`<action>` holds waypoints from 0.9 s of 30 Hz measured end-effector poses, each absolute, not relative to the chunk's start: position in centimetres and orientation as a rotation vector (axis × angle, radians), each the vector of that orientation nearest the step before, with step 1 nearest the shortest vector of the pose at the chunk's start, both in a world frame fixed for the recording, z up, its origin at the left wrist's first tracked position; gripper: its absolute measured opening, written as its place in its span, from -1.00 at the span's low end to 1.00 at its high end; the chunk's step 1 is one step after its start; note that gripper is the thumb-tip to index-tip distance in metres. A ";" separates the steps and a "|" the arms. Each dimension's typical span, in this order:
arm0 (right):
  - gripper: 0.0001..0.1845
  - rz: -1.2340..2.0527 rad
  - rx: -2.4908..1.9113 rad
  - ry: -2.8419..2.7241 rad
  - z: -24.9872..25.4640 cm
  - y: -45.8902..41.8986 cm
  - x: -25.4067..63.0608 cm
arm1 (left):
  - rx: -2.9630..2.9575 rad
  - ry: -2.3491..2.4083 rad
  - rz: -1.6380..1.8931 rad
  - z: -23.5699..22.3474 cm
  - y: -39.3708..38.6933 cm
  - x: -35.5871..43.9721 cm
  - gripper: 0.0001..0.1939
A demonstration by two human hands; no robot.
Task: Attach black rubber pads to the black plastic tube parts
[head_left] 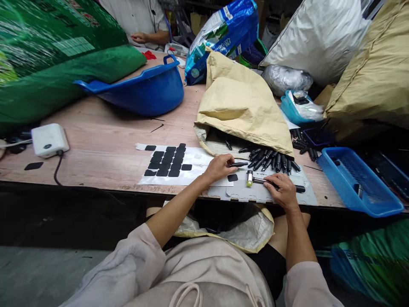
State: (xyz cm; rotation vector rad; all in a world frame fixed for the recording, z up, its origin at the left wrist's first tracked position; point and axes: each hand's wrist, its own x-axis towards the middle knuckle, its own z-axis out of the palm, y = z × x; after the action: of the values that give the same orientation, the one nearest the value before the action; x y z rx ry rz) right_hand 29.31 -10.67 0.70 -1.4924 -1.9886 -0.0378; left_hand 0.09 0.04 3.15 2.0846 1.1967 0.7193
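Note:
My left hand (219, 167) is closed around a slim black pen-like part (238, 164), holding it flat over a grey mat (243, 194) at the table's near edge. One black pad (232, 178) lies on the mat just under that hand. My right hand (283, 191) rests on the handle of a small mallet (249, 178) with a yellow-green head, fingers curled over it. A heap of black pen-like parts (270, 160) spills from the mouth of a tan sack (239, 106) right behind both hands. A white sheet with several black pads (168, 162) lies to the left.
A blue basin (143, 87) and a green sack (47, 55) stand at the back left, a white box with a cable (49, 140) at the left. A blue tray (358, 181) sits at the right edge. Another person's hand (140, 37) rests across the table. Big sacks fill the back right.

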 end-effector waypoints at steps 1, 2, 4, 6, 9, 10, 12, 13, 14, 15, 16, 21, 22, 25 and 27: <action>-0.81 -0.043 -1.488 -1.994 0.7 -10.7 29.3 | 2.105 1.156 0.721 2.6 -0.1 0.0 -0.83; -0.81 -0.049 -1.486 -1.999 0.8 -10.7 29.3 | 2.126 1.130 0.727 2.1 -0.1 0.0 -0.82; -0.81 -0.056 -1.492 -2.007 0.9 -10.7 29.3 | 2.143 1.104 0.739 1.5 0.0 -0.1 -0.81; -0.79 -0.050 -1.502 -2.013 1.0 -10.6 29.3 | 2.127 1.090 0.738 1.1 0.2 -0.1 -0.81; -0.78 -0.002 -1.477 -2.029 1.3 -10.6 29.5 | 2.092 1.088 0.730 1.2 0.3 0.0 -0.82; -0.78 0.018 -1.461 -2.024 1.5 -10.7 29.5 | 2.083 1.091 0.732 1.2 0.3 0.0 -0.83; -0.80 0.049 -1.437 -1.972 2.0 -11.0 29.1 | 2.070 1.091 0.735 1.3 0.2 0.0 -0.82; -0.81 0.060 -1.429 -1.927 2.3 -11.2 28.8 | 2.067 1.088 0.736 1.4 0.2 0.0 -0.82; -0.81 0.070 -1.423 -1.878 2.6 -11.3 28.3 | 2.066 1.085 0.735 1.4 0.1 0.0 -0.82; -0.82 0.082 -1.417 -1.835 2.9 -11.5 27.7 | 2.065 1.082 0.735 1.5 0.1 0.0 -0.82; -0.81 0.096 -1.412 -1.804 3.2 -11.7 27.0 | 2.067 1.081 0.735 1.5 0.1 -0.1 -0.82; -0.79 0.142 -1.450 -1.744 4.7 -11.9 23.5 | 2.081 1.089 0.765 1.4 0.0 -0.1 -0.86; -0.78 0.142 -1.450 -1.724 5.1 -11.9 22.9 | 2.084 1.083 0.771 1.3 0.0 -0.1 -0.86; -0.74 0.127 -1.414 -1.651 6.2 -11.8 21.8 | 2.091 1.059 0.787 1.1 0.1 -0.1 -0.86; -0.72 0.116 -1.397 -1.625 6.6 -11.8 21.4 | 2.092 1.054 0.794 0.9 0.2 -0.1 -0.85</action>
State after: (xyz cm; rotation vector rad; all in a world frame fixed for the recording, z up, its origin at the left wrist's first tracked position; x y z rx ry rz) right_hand 21.36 -11.81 6.65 -1.3972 -1.6252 0.1163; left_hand -0.08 0.24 0.89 2.0920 1.0541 0.7937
